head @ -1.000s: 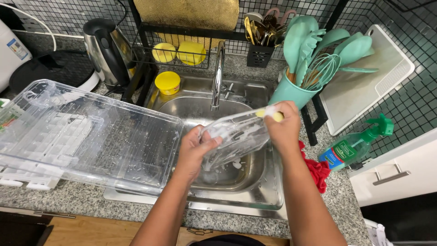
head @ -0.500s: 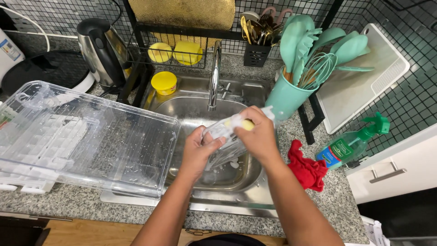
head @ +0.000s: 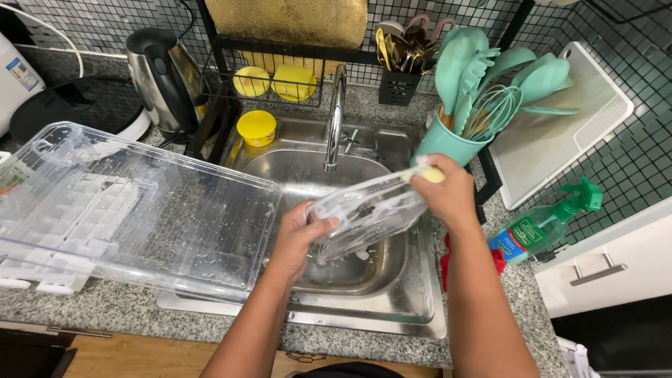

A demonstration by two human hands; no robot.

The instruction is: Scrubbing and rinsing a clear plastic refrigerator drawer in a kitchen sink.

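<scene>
Holding a clear plastic tray (head: 367, 213) tilted over the steel sink (head: 364, 280), you grip its lower end with your left hand (head: 301, 234), fingers curled around the edge. Your right hand (head: 448, 196) presses a yellow sponge (head: 428, 172) against the tray's upper end, fingers closed on it. Above the basin stands the tap (head: 336, 115). On the worktop (head: 105, 308) to your left lies a large clear bin (head: 140, 203); a green spray bottle (head: 542, 224) lies to your right.
</scene>
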